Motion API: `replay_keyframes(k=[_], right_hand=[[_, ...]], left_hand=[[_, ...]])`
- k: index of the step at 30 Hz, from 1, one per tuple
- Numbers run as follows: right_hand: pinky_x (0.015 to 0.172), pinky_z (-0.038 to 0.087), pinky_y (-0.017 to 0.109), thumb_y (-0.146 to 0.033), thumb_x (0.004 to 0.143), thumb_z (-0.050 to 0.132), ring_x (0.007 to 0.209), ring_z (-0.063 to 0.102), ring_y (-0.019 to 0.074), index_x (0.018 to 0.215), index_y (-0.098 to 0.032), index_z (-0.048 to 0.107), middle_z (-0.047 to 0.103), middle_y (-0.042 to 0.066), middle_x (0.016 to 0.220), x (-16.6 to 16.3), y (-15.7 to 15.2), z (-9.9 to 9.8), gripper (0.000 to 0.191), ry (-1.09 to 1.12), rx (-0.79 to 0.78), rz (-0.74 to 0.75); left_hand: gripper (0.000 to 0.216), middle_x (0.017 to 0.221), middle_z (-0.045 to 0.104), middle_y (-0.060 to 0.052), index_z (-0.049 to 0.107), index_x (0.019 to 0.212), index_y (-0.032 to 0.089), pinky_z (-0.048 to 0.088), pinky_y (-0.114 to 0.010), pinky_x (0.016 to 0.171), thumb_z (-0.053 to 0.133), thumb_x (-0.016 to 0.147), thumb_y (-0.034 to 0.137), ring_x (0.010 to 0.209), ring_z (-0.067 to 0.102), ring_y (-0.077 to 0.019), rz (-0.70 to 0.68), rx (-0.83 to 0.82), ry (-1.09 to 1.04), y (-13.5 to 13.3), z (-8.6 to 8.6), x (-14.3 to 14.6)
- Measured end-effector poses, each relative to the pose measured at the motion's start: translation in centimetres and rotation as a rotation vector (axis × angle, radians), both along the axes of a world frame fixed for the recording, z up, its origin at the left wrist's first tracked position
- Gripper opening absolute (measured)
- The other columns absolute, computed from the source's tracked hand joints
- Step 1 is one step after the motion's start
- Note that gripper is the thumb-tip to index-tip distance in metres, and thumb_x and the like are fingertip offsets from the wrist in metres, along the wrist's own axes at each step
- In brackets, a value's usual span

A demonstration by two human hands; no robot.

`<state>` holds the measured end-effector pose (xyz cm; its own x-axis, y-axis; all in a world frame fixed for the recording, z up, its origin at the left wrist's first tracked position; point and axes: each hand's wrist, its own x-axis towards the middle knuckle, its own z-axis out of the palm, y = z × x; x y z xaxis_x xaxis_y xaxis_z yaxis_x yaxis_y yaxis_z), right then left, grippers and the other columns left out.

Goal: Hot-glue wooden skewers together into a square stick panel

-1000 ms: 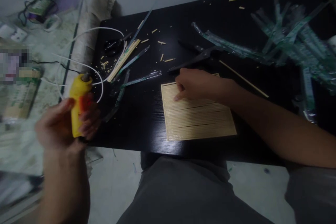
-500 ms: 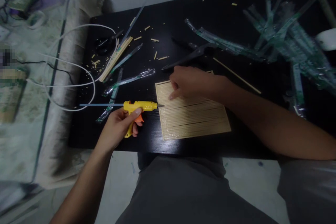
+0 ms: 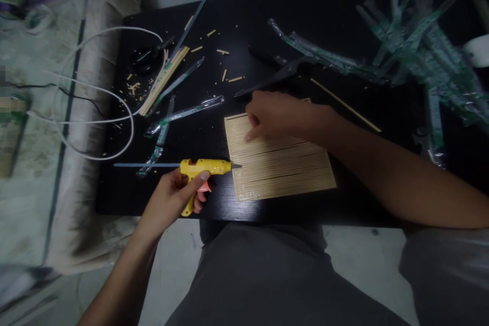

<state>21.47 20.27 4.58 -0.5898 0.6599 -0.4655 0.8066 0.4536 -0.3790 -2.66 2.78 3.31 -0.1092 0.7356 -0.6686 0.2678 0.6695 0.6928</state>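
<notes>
My left hand (image 3: 173,194) is closed around the handle of a yellow glue gun (image 3: 210,166), with the thumb along its side and fingers by the orange trigger (image 3: 204,186). A long clear glue stick (image 3: 147,165) sticks out of its back. The metal nozzle (image 3: 237,166) lies over the left border of a flat panel of thin wooden sticks (image 3: 282,163). My right hand (image 3: 273,114) rests on the panel's upper left part, fingers curled and one fingertip on the sticks. Whatever those fingers may hold is hidden.
Behind the panel lie large dark scissors (image 3: 275,79) and a loose stick (image 3: 346,105). Plastic wrappers (image 3: 424,43) are heaped at the right. A stick bundle (image 3: 164,81), black-handled scissors (image 3: 147,58), a white cable (image 3: 132,132) and stick scraps (image 3: 223,52) lie at the left.
My left hand and the glue gun have moved down along the panel's left border, toward me. My right hand keeps its place on the panel. The view has shifted slightly.
</notes>
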Motion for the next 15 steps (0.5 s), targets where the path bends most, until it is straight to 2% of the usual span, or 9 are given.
replay_keyframes(k=[6, 10, 15], right_hand=[[0.083, 0.048, 0.034, -0.045, 0.083, 0.086, 0.1, 0.067, 0.027, 0.099, -0.018, 0.079, 0.068, 0.012, 0.12, 0.0, 0.0, -0.1, 0.032, 0.007, 0.02, 0.003], [0.083, 0.048, 0.033, -0.047, 0.083, 0.086, 0.097, 0.067, 0.0254, 0.1, -0.018, 0.079, 0.069, 0.011, 0.114, 0.1, 0.1, -0.3, 0.035, 0.013, 0.013, 0.008], [0.082, 0.049, 0.034, -0.046, 0.083, 0.086, 0.098, 0.068, 0.0257, 0.098, -0.018, 0.079, 0.068, 0.011, 0.118, 0.1, 0.1, -0.3, 0.032, 0.015, 0.016, 0.003]], left_hand=[[0.05, 0.062, 0.067, -0.001, 0.069, 0.079, 0.015, 0.047, -0.022, 0.045, 0.079, 0.081, 0.064, 0.046, 0.061, -0.0122, -0.009, -0.027, -0.012, -0.9, -0.1, -0.1], [0.051, 0.06, 0.066, 0.0, 0.067, 0.079, 0.016, 0.045, -0.022, 0.044, 0.079, 0.081, 0.065, 0.045, 0.06, -0.0116, -0.048, -0.044, 0.009, -1.3, 0.0, 0.0], [0.051, 0.058, 0.067, -0.001, 0.065, 0.077, 0.016, 0.045, -0.022, 0.044, 0.075, 0.083, 0.066, 0.044, 0.06, -0.012, -0.098, -0.04, 0.049, -2.5, 0.1, 0.0]])
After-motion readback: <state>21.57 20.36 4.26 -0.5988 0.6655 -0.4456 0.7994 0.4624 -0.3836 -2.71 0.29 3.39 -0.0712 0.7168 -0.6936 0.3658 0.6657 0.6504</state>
